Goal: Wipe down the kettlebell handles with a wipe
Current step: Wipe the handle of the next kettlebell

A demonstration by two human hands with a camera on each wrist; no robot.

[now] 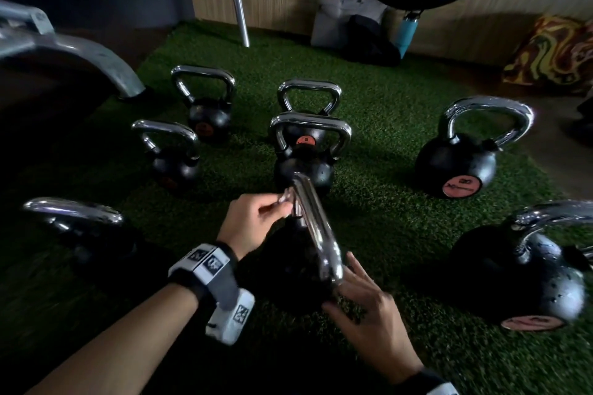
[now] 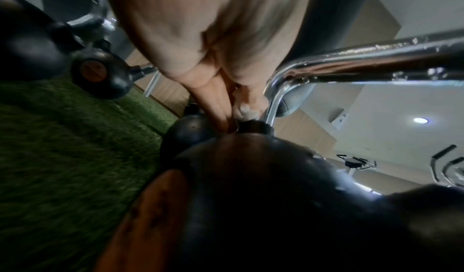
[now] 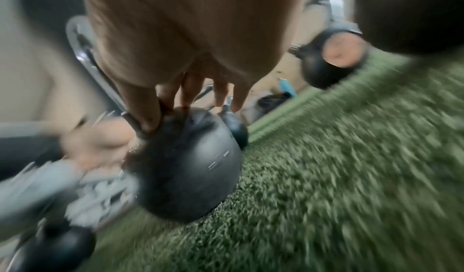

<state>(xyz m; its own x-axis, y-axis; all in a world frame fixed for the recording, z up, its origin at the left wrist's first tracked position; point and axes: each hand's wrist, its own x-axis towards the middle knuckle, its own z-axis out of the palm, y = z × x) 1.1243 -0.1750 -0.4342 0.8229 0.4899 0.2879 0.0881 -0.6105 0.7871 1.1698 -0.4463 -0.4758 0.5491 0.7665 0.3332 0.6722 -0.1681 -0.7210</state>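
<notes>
The person bends over the nearest kettlebell [image 1: 298,266], which stands on the green turf [image 1: 385,144] in the middle of the group. The left hand [image 1: 253,224] pinches a small crumpled wipe [image 1: 285,200] and holds it against the far end of the chrome handle [image 1: 316,224], where the bar bends down toward the black body. In the left wrist view the wipe [image 2: 247,110] shows as a white scrap between the fingertips, just beside the bend of the handle [image 2: 351,60]. The right hand [image 1: 369,311] is released, its fingers straight, and it rests at the near end of the same handle, I think to steady it.

I judge that the work is somewhere in progress. Seven more kettlebells stand around, two at far left [image 1: 205,106], two in the far middle [image 1: 308,138], one at near left [image 1: 80,228] and two at right [image 1: 462,154]. Which of their handles are already wiped, I cannot tell; all shine the same. The near right one [image 1: 526,272] carries droplets on its body.
</notes>
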